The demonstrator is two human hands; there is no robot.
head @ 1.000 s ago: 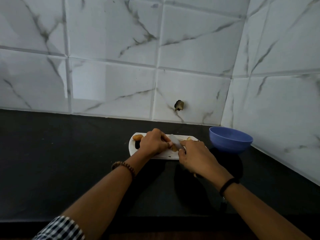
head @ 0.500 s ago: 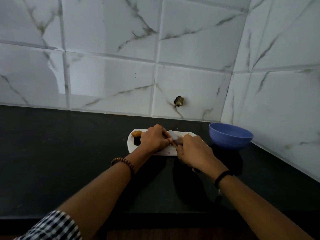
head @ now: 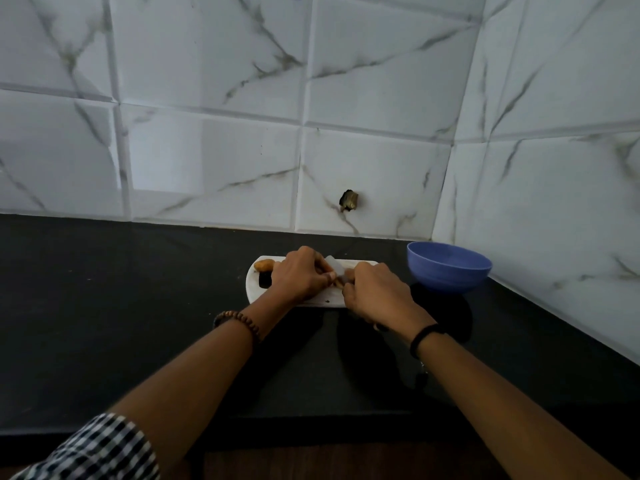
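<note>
White oblong board unmoved; left hand still pinches a tan piece, right hand still grips the pale-bladed knife. Smooth round blue bowl stands nearby.

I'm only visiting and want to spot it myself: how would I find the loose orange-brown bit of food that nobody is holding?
On the black countertop, left of the blue bowl, lies a white cutting board. The orange-brown piece sits at its far left end. Unlike the food that the left hand holds under the knife in the right hand, no fingers grip it.
</note>
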